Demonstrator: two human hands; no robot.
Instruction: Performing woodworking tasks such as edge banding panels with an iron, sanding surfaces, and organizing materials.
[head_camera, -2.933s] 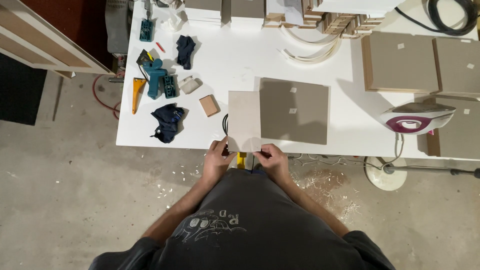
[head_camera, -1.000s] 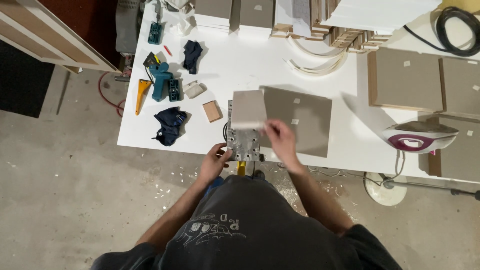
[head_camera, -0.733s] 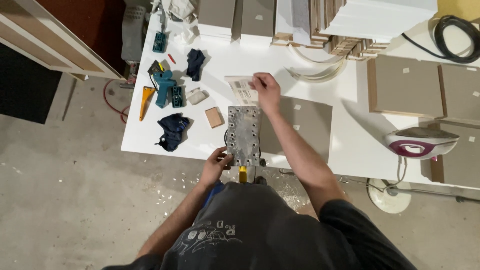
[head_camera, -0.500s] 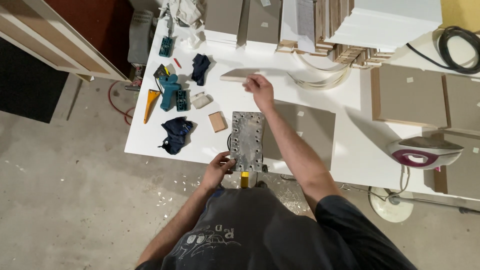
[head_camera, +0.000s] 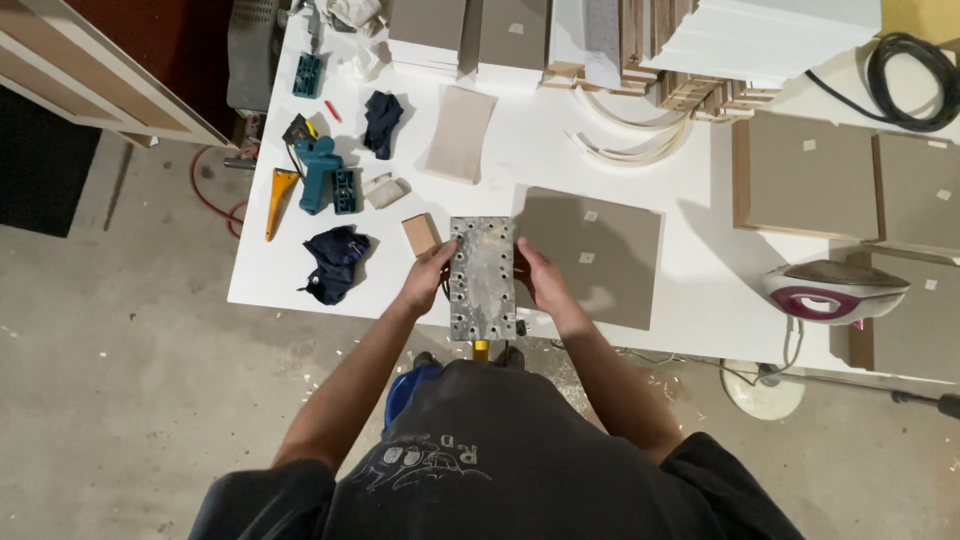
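Sander base (head_camera: 483, 278), grey and dotted with holes, is gripped at its sides by the left hand (head_camera: 428, 280) and right hand (head_camera: 537, 282). It is held over the white table (head_camera: 690, 300), beside a tan panel (head_camera: 600, 255).

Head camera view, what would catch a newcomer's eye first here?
A grey rectangular metal plate with rows of holes sits at the white table's near edge, the left hand and right hand gripping its long sides. A purple-and-white clothes iron rests far right.
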